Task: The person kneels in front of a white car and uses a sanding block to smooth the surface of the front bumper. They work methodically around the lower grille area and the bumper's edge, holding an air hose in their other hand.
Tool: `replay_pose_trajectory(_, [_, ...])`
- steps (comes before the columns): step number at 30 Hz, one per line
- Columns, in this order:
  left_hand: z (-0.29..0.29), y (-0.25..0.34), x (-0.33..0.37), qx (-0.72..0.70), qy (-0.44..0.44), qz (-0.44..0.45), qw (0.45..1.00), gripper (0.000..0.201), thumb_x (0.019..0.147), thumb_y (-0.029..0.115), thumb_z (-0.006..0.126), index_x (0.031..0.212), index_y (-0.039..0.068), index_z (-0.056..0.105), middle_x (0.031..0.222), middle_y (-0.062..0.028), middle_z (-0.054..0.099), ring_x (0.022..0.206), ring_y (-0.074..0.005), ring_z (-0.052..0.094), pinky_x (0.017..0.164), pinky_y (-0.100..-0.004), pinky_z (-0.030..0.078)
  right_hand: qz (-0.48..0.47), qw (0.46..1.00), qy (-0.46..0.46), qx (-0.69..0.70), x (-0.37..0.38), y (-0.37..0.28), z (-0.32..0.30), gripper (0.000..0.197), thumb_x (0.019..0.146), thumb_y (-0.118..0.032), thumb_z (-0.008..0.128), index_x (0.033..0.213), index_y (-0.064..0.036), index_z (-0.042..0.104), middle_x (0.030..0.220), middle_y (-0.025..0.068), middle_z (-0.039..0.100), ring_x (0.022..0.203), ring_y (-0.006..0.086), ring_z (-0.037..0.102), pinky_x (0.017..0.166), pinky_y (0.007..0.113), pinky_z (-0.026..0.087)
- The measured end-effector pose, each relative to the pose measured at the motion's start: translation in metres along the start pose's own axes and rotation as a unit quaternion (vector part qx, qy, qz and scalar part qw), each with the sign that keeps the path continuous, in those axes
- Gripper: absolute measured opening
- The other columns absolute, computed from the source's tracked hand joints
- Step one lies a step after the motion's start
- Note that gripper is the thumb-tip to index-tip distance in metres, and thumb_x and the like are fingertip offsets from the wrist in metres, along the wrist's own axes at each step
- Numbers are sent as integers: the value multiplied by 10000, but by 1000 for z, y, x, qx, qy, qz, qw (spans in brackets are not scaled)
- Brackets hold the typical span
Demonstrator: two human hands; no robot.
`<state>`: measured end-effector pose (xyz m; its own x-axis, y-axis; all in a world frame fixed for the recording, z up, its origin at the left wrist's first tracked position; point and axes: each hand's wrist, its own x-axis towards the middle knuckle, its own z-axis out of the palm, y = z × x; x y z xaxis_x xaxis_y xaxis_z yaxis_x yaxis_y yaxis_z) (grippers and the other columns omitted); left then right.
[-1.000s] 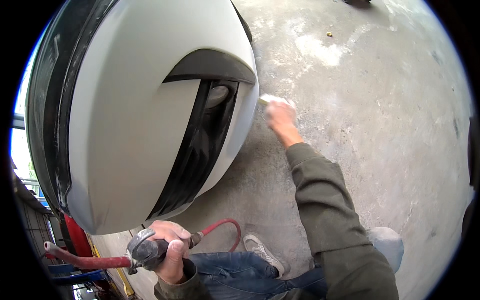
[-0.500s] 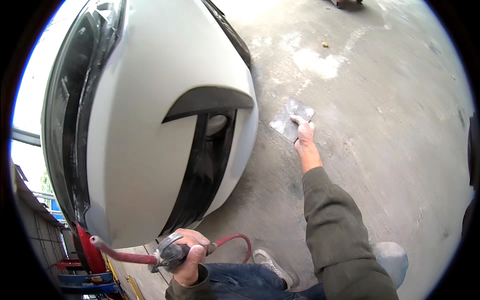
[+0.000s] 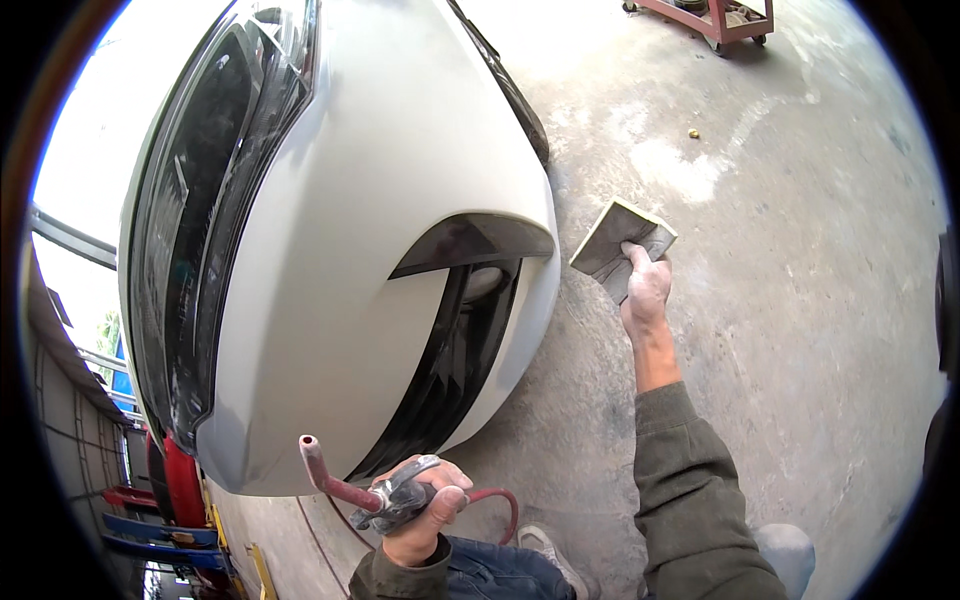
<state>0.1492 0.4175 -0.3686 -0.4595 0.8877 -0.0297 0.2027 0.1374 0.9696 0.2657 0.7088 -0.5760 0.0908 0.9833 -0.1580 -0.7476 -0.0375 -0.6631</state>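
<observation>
Head: creased grey square pad [image 3: 617, 238]

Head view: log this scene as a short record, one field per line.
Left hand: grips a black-and-grey air blow gun with a red hose
Right hand: pinches a square grey sanding pad with a pale edge, thumb on its upper face
Workpiece: white car bumper, left of the pad, a visible gap between them
Bumper detail: round fog lamp in a black recess
Background: red wheeled cart at the top, on concrete floor
</observation>
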Motion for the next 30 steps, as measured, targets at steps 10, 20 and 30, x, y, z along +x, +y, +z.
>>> replay_pose_trajectory(10, [-222, -23, -11, -41, -65, 67, 995, 233, 843, 154, 711, 682, 37, 588, 746, -126, 606, 496, -138, 524, 486, -268, 456, -204, 926, -272, -161, -144, 32, 203, 359, 852, -144, 706, 1166, 9, 619, 1025, 94, 680, 932, 165, 669, 820, 296, 574])
replay_pose_trajectory(20, [-412, 10, -17, -198, -46, 48, 978, 257, 817, 184, 833, 822, -17, 674, 710, -98, 643, 689, -200, 646, 645, -339, 534, -310, 716, -411, -472, -217, -48, 414, 311, 952, -267, 681, 1136, -16, 681, 1014, 89, 723, 917, 159, 689, 778, 290, 579])
replay_pose_trajectory(30, [-288, 48, 55, -34, -9, -8, 999, 232, 892, 198, 756, 854, -17, 677, 748, -53, 649, 687, -117, 590, 655, -282, 484, -193, 792, -370, -446, -90, -105, 332, 162, 885, -23, 712, 1034, 30, 679, 933, 22, 694, 881, 79, 605, 796, 250, 494])
